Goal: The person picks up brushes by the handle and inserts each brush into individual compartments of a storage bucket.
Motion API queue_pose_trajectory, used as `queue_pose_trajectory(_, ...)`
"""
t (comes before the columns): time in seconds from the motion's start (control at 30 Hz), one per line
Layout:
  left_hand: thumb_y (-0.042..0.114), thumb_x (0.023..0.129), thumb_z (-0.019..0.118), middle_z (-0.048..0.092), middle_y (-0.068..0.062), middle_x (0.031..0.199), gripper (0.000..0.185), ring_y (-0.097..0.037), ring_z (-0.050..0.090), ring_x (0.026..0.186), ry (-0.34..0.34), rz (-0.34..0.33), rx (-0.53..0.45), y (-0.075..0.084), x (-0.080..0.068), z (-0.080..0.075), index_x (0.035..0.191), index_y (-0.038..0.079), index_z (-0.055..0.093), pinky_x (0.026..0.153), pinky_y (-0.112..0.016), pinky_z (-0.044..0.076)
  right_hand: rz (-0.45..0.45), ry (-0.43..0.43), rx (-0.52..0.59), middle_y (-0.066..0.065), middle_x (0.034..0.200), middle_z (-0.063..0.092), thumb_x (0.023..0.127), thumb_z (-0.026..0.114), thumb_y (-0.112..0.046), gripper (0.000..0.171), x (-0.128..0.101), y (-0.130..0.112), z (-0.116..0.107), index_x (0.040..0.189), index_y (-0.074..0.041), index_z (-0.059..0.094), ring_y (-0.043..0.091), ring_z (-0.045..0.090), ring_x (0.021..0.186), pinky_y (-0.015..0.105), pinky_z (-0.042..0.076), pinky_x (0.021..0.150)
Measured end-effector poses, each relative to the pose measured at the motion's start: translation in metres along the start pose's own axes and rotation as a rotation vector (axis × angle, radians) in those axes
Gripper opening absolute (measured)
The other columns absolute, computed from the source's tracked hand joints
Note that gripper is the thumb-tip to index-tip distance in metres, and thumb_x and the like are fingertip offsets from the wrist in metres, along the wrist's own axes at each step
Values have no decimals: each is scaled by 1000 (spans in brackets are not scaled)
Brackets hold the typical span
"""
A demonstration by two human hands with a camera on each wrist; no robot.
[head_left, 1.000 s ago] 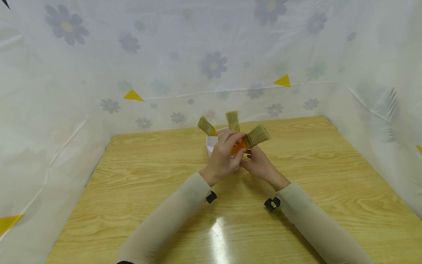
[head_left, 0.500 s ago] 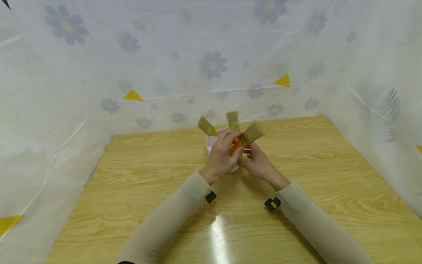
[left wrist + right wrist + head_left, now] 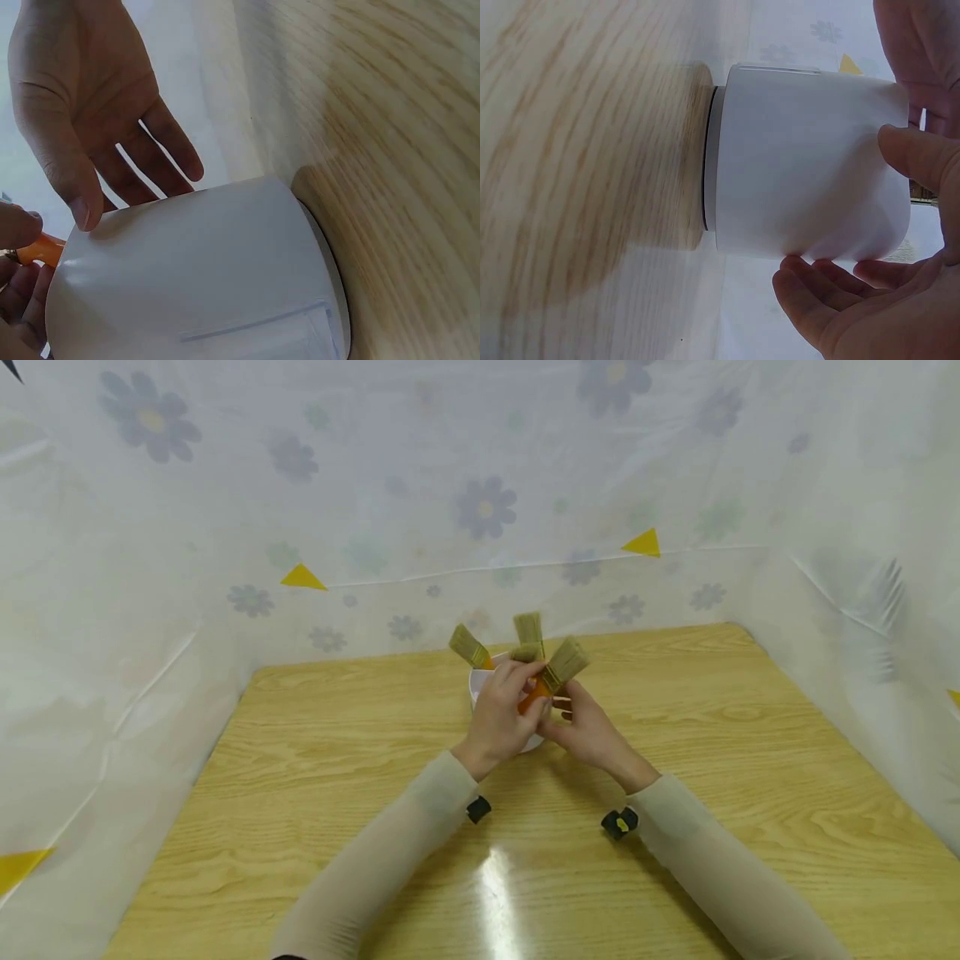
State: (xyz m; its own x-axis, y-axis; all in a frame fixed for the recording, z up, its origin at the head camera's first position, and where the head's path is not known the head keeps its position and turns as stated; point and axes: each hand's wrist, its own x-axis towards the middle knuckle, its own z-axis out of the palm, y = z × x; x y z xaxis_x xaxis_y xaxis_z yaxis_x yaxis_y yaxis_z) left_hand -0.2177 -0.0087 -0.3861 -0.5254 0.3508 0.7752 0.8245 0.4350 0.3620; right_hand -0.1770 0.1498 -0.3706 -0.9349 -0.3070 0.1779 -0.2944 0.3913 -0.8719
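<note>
The desk [image 3: 315, 752] and the flowered sheeting [image 3: 315, 485] around it stayed as they were, and the white cup [image 3: 476, 687] near the desk's middle had not shifted, with two brushes [image 3: 470, 647] standing in it, bristles up. What had changed over the last second was the third brush [image 3: 557, 673]: a second back its bristle head leaned well out to the right and lay flatter, and by this moment I had swung it more upright and drawn it in toward the cup, so that its bristles stood just beside those of the middle brush. I judged this as the brush being brought over the cup's mouth to join the other two, not yet let go. My left hand [image 3: 501, 720] was curled round the orange handle [image 3: 534, 697], fingers pinching it above the rim; from the left wrist only a sliver of that handle showed at the edge. My right hand [image 3: 588, 727] lay against the cup's near side with its fingers fairly straight, steadying the cup and gripping nothing.
</note>
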Motion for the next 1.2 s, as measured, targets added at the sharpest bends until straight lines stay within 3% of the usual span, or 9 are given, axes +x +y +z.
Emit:
queue_pose_trajectory(0.37, 11, 77, 75, 60, -4, 95, 40, -17, 56, 87, 26, -10, 162, -2, -5, 5, 116, 5, 65, 79, -37, 40, 5, -4, 23, 27, 142, 34, 93, 61, -11, 67, 0, 1, -1, 147, 1, 24, 46, 40, 126, 60, 33, 102)
queue_pose_trajectory(0.7, 11, 77, 72, 63, -3, 98, 39, -19, 58, 95, 20, 31, 221, -4, -11, 8, 115, 6, 65, 85, -40, 40, -4, 7, 1, 27, 143, 34, 91, 61, -4, 68, 2, 4, 0, 147, 3, 24, 47, 39, 126, 61, 33, 101)
queue_pose_trajectory(0.9, 13, 77, 71, 64, -4, 98, 38, -21, 58, 100, 33, 35, 253, -5, -12, 9, 115, 7, 65, 88, -40, 41, -7, 28, -2, 20, 145, 35, 91, 64, -11, 70, 11, 34, 3, 149, -6, 25, 42, 41, 127, 59, 34, 101)
queue_pose_trajectory(1.2, 23, 82, 71, 64, -4, 97, 38, -22, 57, 98, 22, 29, 222, -3, -12, 8, 115, 5, 64, 89, -41, 39, 20, 10, -50, 18, 143, 36, 91, 64, -19, 69, 11, 36, 2, 148, -7, 26, 39, 44, 126, 58, 37, 99)
